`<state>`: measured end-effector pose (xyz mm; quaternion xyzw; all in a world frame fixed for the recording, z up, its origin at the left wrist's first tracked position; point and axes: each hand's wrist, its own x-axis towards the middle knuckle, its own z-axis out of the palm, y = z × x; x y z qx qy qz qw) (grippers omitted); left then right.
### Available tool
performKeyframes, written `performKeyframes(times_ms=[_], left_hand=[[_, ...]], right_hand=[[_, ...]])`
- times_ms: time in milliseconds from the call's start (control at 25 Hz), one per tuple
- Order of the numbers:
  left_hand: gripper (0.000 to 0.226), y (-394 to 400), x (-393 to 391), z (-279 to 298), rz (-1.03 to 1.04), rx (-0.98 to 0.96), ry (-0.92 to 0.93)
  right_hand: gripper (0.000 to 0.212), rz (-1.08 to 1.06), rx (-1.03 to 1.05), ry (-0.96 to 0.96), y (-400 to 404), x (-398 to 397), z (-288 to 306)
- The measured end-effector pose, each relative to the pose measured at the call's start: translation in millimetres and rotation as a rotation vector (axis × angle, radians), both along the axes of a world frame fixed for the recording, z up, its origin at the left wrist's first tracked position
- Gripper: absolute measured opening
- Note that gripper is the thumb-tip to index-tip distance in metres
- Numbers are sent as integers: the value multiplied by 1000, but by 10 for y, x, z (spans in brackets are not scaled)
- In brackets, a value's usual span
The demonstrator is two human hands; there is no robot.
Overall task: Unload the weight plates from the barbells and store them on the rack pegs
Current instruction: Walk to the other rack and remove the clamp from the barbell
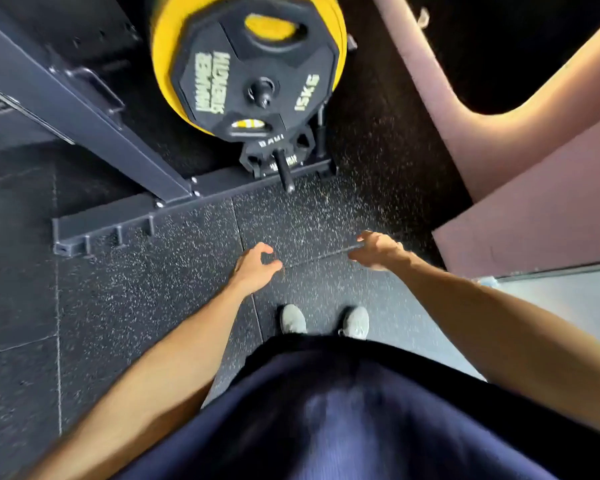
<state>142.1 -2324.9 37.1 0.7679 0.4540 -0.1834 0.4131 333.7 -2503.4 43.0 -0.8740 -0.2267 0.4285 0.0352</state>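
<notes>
- Weight plates hang on the rack ahead of me: a black 15 kg plate (257,71) sits on an upper peg (263,93), flat face toward me, with a yellow plate (163,64) stacked directly behind it on the same peg.
- Below them a smaller black plate (274,155) sits on a lower peg (284,169), whose bare end sticks out toward me.
- Both pegs belong to the dark steel rack (118,147), whose base bar lies across the speckled rubber floor (153,306).
- My left hand (255,266) hangs over the floor, well short of the plates, fingers loosely curled and holding nothing.
- My right hand (378,251) is held out beside it, fingers also loosely bent, nothing in its grasp.
- Between my arms I see my dark shorts (326,410) and my two grey shoes (293,318) planted on the floor.
- To my right stands a pink wall (534,209).
</notes>
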Motion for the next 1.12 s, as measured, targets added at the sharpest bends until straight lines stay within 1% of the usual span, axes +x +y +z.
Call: performKeyframes(times_ms=[120, 240, 400, 600, 800, 1000, 1120], left_hand=[[43, 276, 220, 343, 68, 50, -80], [48, 667, 578, 861, 94, 186, -225], [51, 1106, 1031, 1747, 103, 339, -424], [55, 1581, 1330, 3064, 106, 598, -641], [53, 1814, 1372, 4174, 97, 762, -763], [56, 1839, 1411, 5232, 59, 918, -886], [54, 1797, 1424, 5747, 56, 1033, -932]], right_hand=[[64, 69, 118, -25, 383, 247, 304], [64, 95, 316, -153, 801, 515, 827], [69, 105, 546, -257, 1282, 848, 1633], [73, 178, 761, -467, 1761, 1164, 2864], [74, 232, 939, -612, 2008, 1300, 3974], [72, 280, 1063, -773, 2033, 1333, 5027], [73, 291, 1107, -882, 2014, 1359, 5553]])
